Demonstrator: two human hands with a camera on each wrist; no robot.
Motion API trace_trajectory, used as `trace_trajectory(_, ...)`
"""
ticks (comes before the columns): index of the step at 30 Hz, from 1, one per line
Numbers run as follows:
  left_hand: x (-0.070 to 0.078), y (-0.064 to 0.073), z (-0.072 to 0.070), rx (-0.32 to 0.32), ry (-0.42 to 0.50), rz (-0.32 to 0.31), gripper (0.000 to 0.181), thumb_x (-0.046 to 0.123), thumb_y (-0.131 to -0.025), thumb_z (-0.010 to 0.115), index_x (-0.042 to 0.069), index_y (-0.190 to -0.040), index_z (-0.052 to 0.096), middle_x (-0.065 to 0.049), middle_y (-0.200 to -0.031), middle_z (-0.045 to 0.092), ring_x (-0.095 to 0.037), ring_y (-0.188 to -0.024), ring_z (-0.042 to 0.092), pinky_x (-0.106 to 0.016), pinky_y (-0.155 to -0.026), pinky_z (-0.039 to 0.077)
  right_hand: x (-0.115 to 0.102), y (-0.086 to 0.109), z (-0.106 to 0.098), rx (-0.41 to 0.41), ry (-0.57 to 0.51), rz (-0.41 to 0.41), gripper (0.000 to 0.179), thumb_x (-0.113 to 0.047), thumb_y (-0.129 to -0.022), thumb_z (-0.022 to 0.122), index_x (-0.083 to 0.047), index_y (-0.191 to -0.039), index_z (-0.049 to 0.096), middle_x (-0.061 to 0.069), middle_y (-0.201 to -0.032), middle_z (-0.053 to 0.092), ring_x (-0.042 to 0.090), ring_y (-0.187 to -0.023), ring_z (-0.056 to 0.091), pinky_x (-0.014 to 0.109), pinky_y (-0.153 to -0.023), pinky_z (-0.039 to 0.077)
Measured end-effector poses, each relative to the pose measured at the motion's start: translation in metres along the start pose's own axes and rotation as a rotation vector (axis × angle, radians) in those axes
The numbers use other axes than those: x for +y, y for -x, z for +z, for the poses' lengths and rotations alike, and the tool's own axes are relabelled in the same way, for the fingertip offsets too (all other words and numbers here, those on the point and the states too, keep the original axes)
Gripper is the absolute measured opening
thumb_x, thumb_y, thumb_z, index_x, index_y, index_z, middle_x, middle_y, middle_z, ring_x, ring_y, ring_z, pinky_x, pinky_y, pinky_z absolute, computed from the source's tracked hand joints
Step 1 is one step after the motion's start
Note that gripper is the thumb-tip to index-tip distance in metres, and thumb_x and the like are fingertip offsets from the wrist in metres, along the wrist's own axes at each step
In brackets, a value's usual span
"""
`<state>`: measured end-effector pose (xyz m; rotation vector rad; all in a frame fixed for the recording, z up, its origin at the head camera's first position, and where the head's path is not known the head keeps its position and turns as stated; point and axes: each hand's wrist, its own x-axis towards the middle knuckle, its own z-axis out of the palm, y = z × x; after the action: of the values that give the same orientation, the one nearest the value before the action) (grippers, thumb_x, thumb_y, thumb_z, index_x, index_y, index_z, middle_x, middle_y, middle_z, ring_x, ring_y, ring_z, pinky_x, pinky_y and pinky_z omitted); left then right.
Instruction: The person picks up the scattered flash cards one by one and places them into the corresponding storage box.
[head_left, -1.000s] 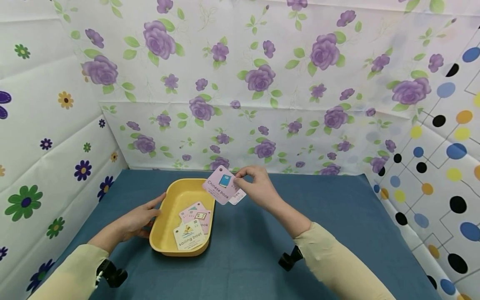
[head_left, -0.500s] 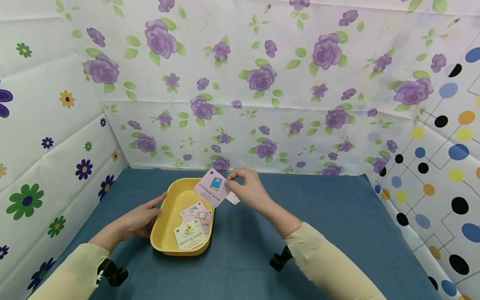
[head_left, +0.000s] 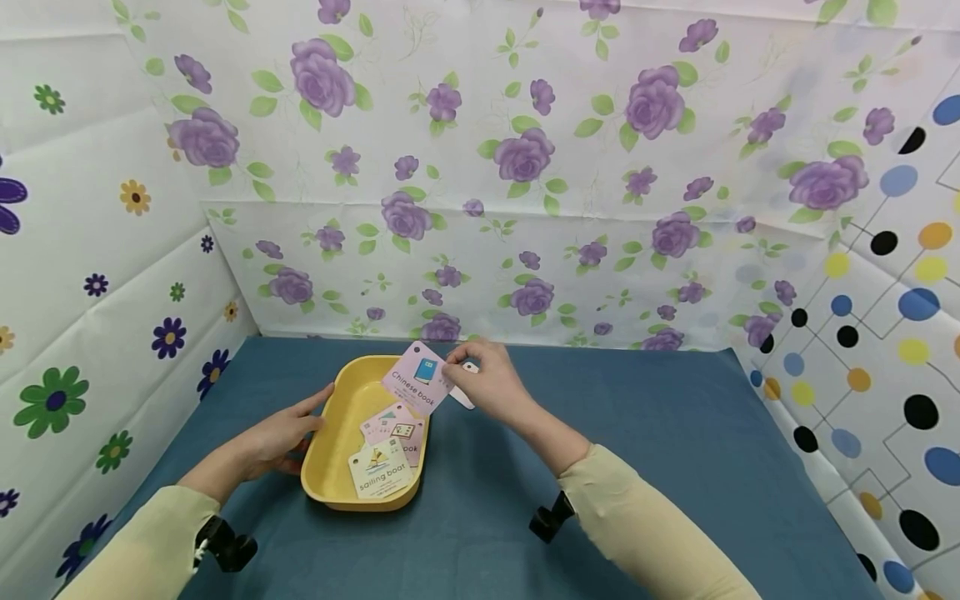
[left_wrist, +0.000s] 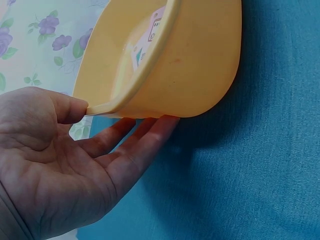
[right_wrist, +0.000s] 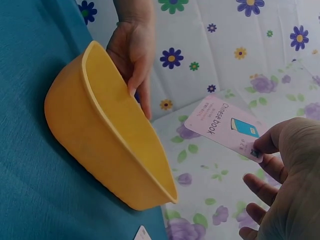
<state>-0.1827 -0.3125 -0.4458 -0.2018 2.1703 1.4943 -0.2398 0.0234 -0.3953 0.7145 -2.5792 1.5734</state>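
Note:
My right hand (head_left: 491, 379) pinches a pink "Chinese book" flashcard (head_left: 417, 377) between thumb and index finger, above the right rim of a yellow plastic tub (head_left: 322, 479). The right wrist view shows the card (right_wrist: 222, 125) with its blue book picture, the other fingers spread loosely below. My left hand (head_left: 273, 442) touches the tub's left side. In the left wrist view its thumb meets the rim and fairly straight fingers (left_wrist: 145, 145) rest against the outer wall. Inside the tub lie a cream "sailing boat" card (head_left: 378, 471) and overlapping pink cards (head_left: 390, 417), partly covered.
A white card (head_left: 462, 397) shows behind my right hand, mostly hidden. The tub stands on a blue cloth-covered table (head_left: 600, 433). Patterned sheets (head_left: 525, 208) rise at the back and on both sides. A black camera mount hangs at each wrist.
My right hand has moved left with the "Chinese book" card, bringing it over the tub's rim. The white card behind is more covered by the hand. My left hand and the tub stay put.

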Motion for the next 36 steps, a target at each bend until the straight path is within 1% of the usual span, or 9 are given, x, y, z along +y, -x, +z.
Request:
trace_trajectory(4,0.000,0.000,0.000,0.000,0.004,-0.002,0.066,0.025,-0.113,0.038,0.035,-0.165,-0.002,-0.030,-0.160,0.017,-0.034,-0.091,0.062,-0.049,-0.074,0.057,0.001,0.000,0.003,-0.002,0.010,-0.004,0.012,-0.017,-0.098,0.067,-0.011,-0.092,0.074,0.003,-0.103,0.064,0.032,-0.116,0.056,0.049,-0.095,0.044)
trace_trajectory(8,-0.001,-0.001,0.000,-0.001,0.006,0.000,0.066,0.025,-0.113,0.038,0.035,-0.165,-0.001,-0.030,-0.158,0.020,-0.035,-0.090,0.062,-0.049,-0.073,0.057,0.003,-0.001,0.008,0.005,0.038,0.002,0.011,-0.019,-0.098,0.067,-0.013,-0.092,0.074,0.002,-0.103,0.064,0.029,-0.120,0.053,0.050,-0.098,0.043)
trace_trajectory(12,-0.002,-0.002,-0.001,-0.001,0.005,0.002,0.066,0.026,-0.113,0.038,0.036,-0.165,-0.001,-0.030,-0.157,0.023,-0.035,-0.091,0.062,-0.049,-0.073,0.057,0.005,-0.002,0.013,0.001,0.063,0.026,0.011,-0.022,-0.098,0.068,-0.016,-0.091,0.074,0.001,-0.109,0.065,0.030,-0.134,0.043,0.055,-0.106,0.036)
trace_trajectory(16,-0.003,-0.003,-0.001,-0.005,0.007,0.003,0.066,0.026,-0.113,0.038,0.036,-0.165,-0.002,-0.030,-0.158,0.021,-0.034,-0.093,0.063,-0.049,-0.074,0.057,0.005,-0.003,0.019,-0.017,0.078,0.071,0.011,-0.027,-0.099,0.068,-0.020,-0.092,0.072,0.000,-0.118,0.063,0.032,-0.144,0.031,0.057,-0.110,0.033)
trace_trajectory(18,-0.003,-0.003,-0.001,-0.007,0.007,0.003,0.066,0.026,-0.113,0.038,0.036,-0.165,-0.002,-0.030,-0.159,0.020,-0.034,-0.093,0.063,-0.049,-0.074,0.057,0.005,-0.004,0.021,-0.025,0.083,0.082,0.011,-0.029,-0.099,0.068,-0.020,-0.094,0.072,0.000,-0.121,0.063,0.031,-0.144,0.031,0.056,-0.109,0.034)
trace_trajectory(24,-0.003,-0.002,-0.001,-0.009,0.011,0.006,0.066,0.025,-0.113,0.038,0.035,-0.165,-0.001,-0.030,-0.160,0.018,-0.035,-0.093,0.063,-0.049,-0.074,0.057,0.005,-0.007,0.028,-0.049,0.133,0.079,0.013,-0.032,-0.100,0.066,-0.021,-0.097,0.073,-0.001,-0.122,0.063,0.030,-0.140,0.036,0.053,-0.105,0.038)
trace_trajectory(30,-0.002,-0.001,-0.001,-0.010,0.014,0.008,0.066,0.025,-0.113,0.037,0.035,-0.165,-0.002,-0.030,-0.159,0.018,-0.035,-0.092,0.062,-0.049,-0.074,0.057,0.003,-0.007,0.036,-0.077,0.192,0.073,0.014,-0.032,-0.100,0.065,-0.021,-0.099,0.074,0.002,-0.129,0.062,0.029,-0.135,0.041,0.051,-0.102,0.040)
trace_trajectory(36,-0.003,-0.002,-0.002,-0.012,0.008,0.007,0.066,0.025,-0.113,0.037,0.036,-0.165,-0.002,-0.029,-0.160,0.016,-0.035,-0.093,0.061,-0.049,-0.075,0.057,0.005,-0.007,0.045,-0.085,0.265,0.061,0.014,-0.034,-0.099,0.065,-0.023,-0.096,0.073,0.002,-0.132,0.062,0.030,-0.134,0.043,0.048,-0.099,0.043)
